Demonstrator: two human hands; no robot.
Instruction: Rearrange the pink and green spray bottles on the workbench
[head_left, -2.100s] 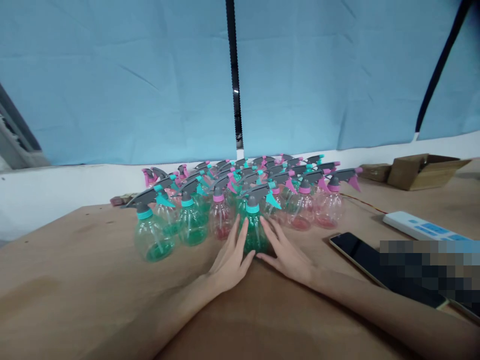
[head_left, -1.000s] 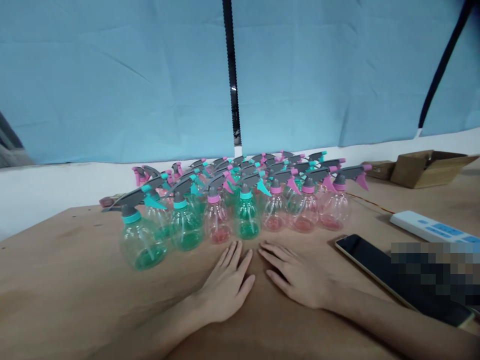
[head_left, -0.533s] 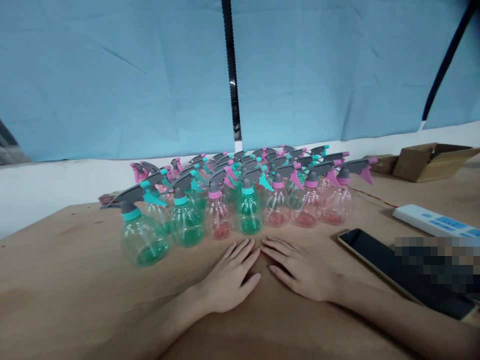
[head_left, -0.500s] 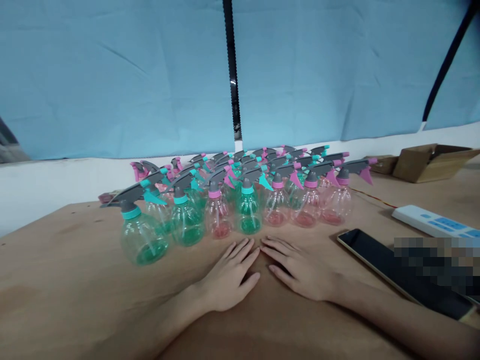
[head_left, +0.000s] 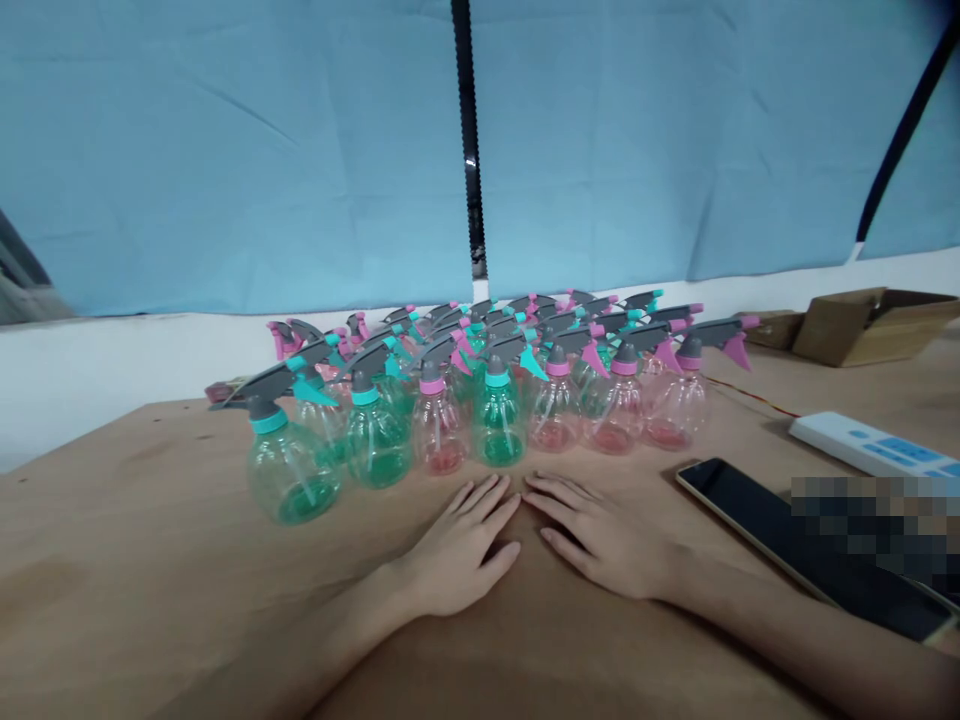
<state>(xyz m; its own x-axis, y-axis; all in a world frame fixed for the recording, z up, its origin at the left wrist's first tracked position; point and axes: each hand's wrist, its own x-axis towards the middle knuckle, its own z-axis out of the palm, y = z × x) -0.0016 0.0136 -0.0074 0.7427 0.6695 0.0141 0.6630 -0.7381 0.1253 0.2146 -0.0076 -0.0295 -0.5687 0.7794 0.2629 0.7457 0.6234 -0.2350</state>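
Both my hands lie flat on the wooden table, palms down, fingertips almost meeting. My left hand (head_left: 469, 550) holds nothing, its fingers stretched toward a clear green spray bottle (head_left: 500, 425) with a turquoise collar. Nothing is in my right hand (head_left: 600, 535) either; a pink spray bottle (head_left: 554, 420) stands just beyond its fingers. Left of these are another pink spray bottle (head_left: 441, 435) and a green one (head_left: 379, 445). At the left end stands a green spray bottle (head_left: 292, 475) with a grey head and turquoise trigger. More bottles stand behind, partly hidden.
A black phone (head_left: 810, 550) lies right of my right forearm, partly covered by a blurred patch. Behind it is a white power strip (head_left: 862, 440) with blue markings. An opened cardboard box (head_left: 855, 330) sits at the back right. A blue cloth (head_left: 300, 150) hangs behind the table (head_left: 135, 560).
The view has shifted very slightly. My hands and the bottles keep their places.
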